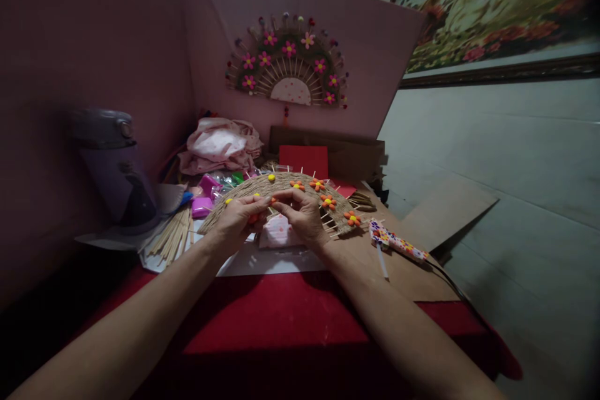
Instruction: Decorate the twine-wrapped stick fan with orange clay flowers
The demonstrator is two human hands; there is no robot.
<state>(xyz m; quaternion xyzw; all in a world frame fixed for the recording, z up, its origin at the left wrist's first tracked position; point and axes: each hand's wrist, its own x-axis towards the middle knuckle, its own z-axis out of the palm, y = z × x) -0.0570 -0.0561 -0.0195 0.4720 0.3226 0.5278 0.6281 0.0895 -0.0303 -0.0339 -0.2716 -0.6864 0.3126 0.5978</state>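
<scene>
My left hand and my right hand meet over a twine-covered fan. Between their pinched fingertips is a small orange piece that looks like modelling clay. More orange shows under the left fingers, partly hidden. Orange flowers with yellow centres, such as one flower, sit on the fan's right side. Lone yellow dots mark its left and top. Thin sticks radiate from the fan, and a pale patterned half-round lies at its base, partly covered by my hands.
A flower-patterned glue gun lies on cardboard at the right, its cord trailing off. Wooden sticks, pink clay packs and a purple bottle stand left. Behind are pink cloth, red card and a finished-looking fan hanging up.
</scene>
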